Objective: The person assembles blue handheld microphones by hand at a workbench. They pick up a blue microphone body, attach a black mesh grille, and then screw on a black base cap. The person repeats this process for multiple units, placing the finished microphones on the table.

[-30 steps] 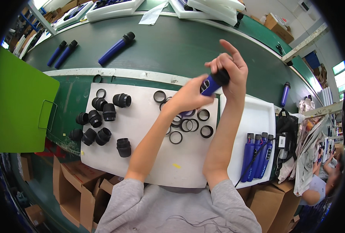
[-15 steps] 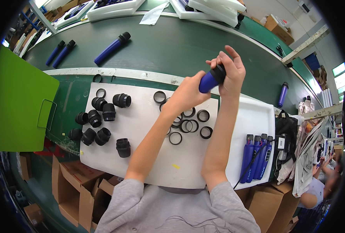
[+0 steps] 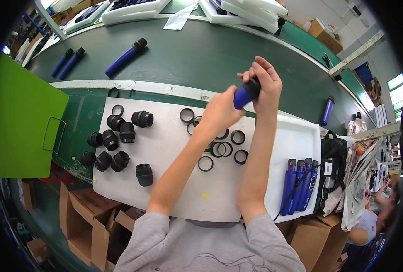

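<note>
A blue handheld microphone (image 3: 244, 97) is held up, tilted, over the far edge of the white board. My left hand (image 3: 222, 109) is wrapped round its blue body. At the black head end (image 3: 252, 85), my right hand (image 3: 268, 84) has its fingers curled round the top, partly hiding it. Beneath my forearms, several thin black rings (image 3: 238, 137) lie scattered on the white board (image 3: 183, 199). Several short black ribbed microphone heads (image 3: 127, 133) are grouped on the board's left side, and one (image 3: 144, 174) lies apart, closer to me.
Beyond the board runs a dark green belt (image 3: 179, 56) bearing several blue microphones (image 3: 125, 58). On the right, a white foam tray (image 3: 296, 136) holds several blue microphone bodies (image 3: 296, 190). A green panel (image 3: 22, 122) stands left; open cardboard boxes (image 3: 86, 226) sit below.
Both hands have shifted slightly left with the microphone still gripped between them. On the belt, the microphones have slid a little to the left.
</note>
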`<state>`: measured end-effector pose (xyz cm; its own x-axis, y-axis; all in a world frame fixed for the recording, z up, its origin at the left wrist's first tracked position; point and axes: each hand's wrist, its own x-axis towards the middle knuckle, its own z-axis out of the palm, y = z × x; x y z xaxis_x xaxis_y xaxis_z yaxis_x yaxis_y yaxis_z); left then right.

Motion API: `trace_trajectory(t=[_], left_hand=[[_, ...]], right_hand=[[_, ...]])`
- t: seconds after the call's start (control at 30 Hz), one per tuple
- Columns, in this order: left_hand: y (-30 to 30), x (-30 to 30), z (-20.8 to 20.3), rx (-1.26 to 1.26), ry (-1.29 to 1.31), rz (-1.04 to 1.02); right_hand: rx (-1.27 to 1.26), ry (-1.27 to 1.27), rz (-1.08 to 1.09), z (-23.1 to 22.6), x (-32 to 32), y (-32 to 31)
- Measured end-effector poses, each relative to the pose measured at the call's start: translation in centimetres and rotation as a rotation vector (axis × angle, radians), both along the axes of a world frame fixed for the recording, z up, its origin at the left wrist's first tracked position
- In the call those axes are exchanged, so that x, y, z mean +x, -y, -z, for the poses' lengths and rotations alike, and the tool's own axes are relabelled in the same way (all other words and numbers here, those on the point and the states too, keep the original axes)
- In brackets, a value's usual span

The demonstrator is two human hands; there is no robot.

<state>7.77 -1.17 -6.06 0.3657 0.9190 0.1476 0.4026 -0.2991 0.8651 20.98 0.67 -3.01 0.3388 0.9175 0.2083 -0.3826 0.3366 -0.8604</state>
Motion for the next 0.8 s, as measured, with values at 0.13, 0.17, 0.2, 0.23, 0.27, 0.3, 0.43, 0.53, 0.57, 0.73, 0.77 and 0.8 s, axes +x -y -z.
trace_trajectory(t=[0.13,0.17,0.2,0.23,0.27,0.3,0.43,0.53,0.57,0.73,0.77,0.8], left_hand=[[-0.5,-1.0,-1.0,-0.007,0.002,0.041],[-0.7,-1.6,-1.5,0.005,0.002,0.135],[-0.6,-2.3,-2.1,-0.198,0.099,0.281],[-0.6,-3.0,-3.0,-0.397,0.197,0.422],[-0.6,-3.5,-3.4,-0.597,0.295,0.564],[-1.1,-3.4,-1.9,-0.733,0.419,0.713],[-1.1,-1.9,-1.7,-0.444,0.209,0.269],[-1.3,-0.4,1.1,0.028,0.081,-0.008],[-1.2,-0.3,1.2,-0.018,0.059,-0.012],[-1.4,-2.7,-1.4,-0.418,0.301,0.434],[-1.3,-3.0,-1.8,-0.638,0.426,0.593],[-1.2,-3.1,-1.9,-0.860,0.550,0.750]], right_hand=[[0.066,-0.006,-0.068,-0.5,-0.5,0.3],[0.133,-0.056,-0.172,-0.3,0.3,0.2],[0.258,-0.165,-0.340,0.3,0.6,0.2],[0.385,-0.273,-0.513,0.6,0.5,0.1],[0.513,-0.380,-0.685,0.9,0.6,0.1],[0.416,-0.292,-0.597,1.0,0.8,0.0],[0.055,0.027,-0.132,-0.2,-0.5,0.1],[-0.042,0.109,0.091,0.3,-1.9,-0.8],[-0.064,0.110,0.033,0.5,-1.5,-0.8],[0.261,-0.171,-0.365,0.8,0.4,-0.1],[0.350,-0.226,-0.491,0.8,0.5,0.0],[0.439,-0.280,-0.617,0.8,0.6,0.1]])
